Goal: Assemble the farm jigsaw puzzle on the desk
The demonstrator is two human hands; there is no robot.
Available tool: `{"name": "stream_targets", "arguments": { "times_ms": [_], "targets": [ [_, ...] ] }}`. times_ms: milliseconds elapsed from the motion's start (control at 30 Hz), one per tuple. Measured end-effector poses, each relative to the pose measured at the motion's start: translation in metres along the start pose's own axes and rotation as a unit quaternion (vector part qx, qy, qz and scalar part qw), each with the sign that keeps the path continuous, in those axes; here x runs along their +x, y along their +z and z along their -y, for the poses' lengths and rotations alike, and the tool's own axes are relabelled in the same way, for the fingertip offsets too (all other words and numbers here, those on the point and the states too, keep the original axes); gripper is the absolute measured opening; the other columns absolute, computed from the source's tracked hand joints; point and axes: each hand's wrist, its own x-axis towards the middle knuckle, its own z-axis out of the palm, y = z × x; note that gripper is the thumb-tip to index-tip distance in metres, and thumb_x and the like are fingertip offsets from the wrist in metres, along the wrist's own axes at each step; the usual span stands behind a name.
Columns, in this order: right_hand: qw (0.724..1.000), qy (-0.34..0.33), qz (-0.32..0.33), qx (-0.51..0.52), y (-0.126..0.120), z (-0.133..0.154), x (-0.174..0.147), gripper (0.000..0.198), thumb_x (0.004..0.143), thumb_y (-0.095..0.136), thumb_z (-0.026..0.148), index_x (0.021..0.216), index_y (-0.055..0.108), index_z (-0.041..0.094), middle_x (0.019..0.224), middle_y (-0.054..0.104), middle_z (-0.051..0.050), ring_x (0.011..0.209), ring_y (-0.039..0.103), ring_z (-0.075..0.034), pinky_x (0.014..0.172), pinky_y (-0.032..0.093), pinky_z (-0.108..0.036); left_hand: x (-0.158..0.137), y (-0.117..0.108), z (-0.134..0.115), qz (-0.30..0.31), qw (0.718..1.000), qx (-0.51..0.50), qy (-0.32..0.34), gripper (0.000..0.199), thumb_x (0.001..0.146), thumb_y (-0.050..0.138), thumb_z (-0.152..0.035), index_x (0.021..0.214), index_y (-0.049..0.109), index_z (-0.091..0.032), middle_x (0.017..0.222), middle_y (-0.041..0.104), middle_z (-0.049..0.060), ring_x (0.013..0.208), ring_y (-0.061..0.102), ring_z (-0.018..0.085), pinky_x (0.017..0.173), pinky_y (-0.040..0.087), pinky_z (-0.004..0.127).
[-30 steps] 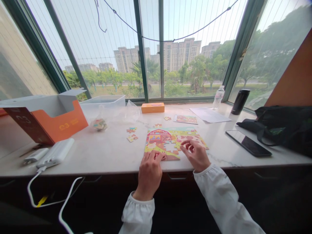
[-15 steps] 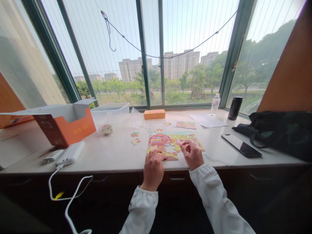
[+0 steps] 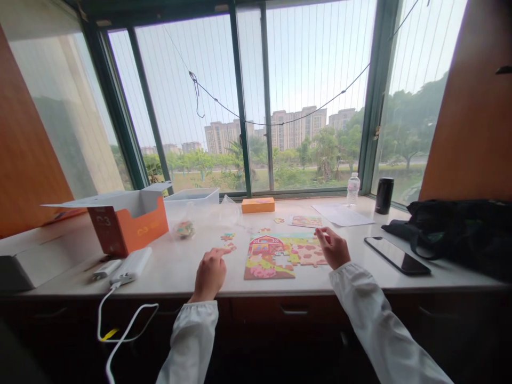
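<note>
A partly assembled jigsaw puzzle (image 3: 270, 272) with a red barn, pink flowers and a cow's brown-patched body lies on the table. A gap shows near its middle. My left hand (image 3: 210, 273) is to its left, index finger stretched out to the edge of a loose puzzle piece (image 3: 232, 247). Another loose piece (image 3: 228, 236) lies just behind that one. At the puzzle's right edge, my right hand (image 3: 335, 248) is raised slightly, with thumb and fingertips pinched together. Whatever those fingertips hold, if anything, is too small to make out.
Beyond the puzzle are more loose pieces (image 3: 279, 220), a picture card (image 3: 306, 221), an orange box (image 3: 258, 205) and a paper sheet (image 3: 344, 215). An open carton (image 3: 146, 226) and white power bank (image 3: 134, 266) stand left; a phone (image 3: 396, 256) and black bag (image 3: 460, 229) lie right.
My left hand has left the puzzle and moved left to the loose pieces. My right hand has shifted right, off the puzzle's middle. The camera view has tilted up.
</note>
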Motion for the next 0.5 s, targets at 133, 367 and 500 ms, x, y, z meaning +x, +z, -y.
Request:
{"name": "stream_targets", "arguments": {
  "times_ms": [133,367,500],
  "targets": [
    [0.998,-0.021,0.026,-0.059,0.004,-0.002,0.031,0.048,0.091,0.040,0.061,0.081,0.067,0.024,0.058,0.065,0.000,0.052,0.056,-0.016,0.060,0.039,-0.027,0.019,-0.007,0.033,0.055,0.992,0.089,-0.066,0.045,0.086,0.038,-0.007,0.114,0.070,-0.020,0.115,0.070,0.008,0.105,0.062,0.023,0.093,0.050,0.035],
    [0.962,-0.065,0.192,-0.184,0.052,0.007,0.055,0.040,0.091,0.045,0.051,0.077,0.071,0.025,0.067,0.067,-0.002,0.066,0.060,-0.017,0.059,0.034,-0.027,0.050,-0.004,0.024,0.152,0.975,0.158,-0.043,0.041,0.094,0.037,-0.020,0.124,0.065,-0.023,0.117,0.069,0.011,0.106,0.064,0.026,0.089,0.050,0.038],
    [0.935,-0.065,0.263,-0.230,0.087,0.013,0.060,0.034,0.090,0.050,0.050,0.084,0.073,0.026,0.083,0.071,-0.004,0.080,0.064,-0.020,0.064,0.038,-0.030,0.078,0.012,0.011,0.201,0.970,0.139,-0.004,0.036,0.092,0.046,-0.024,0.123,0.065,-0.026,0.116,0.070,0.010,0.109,0.064,0.024,0.090,0.049,0.034]
  ]
}}
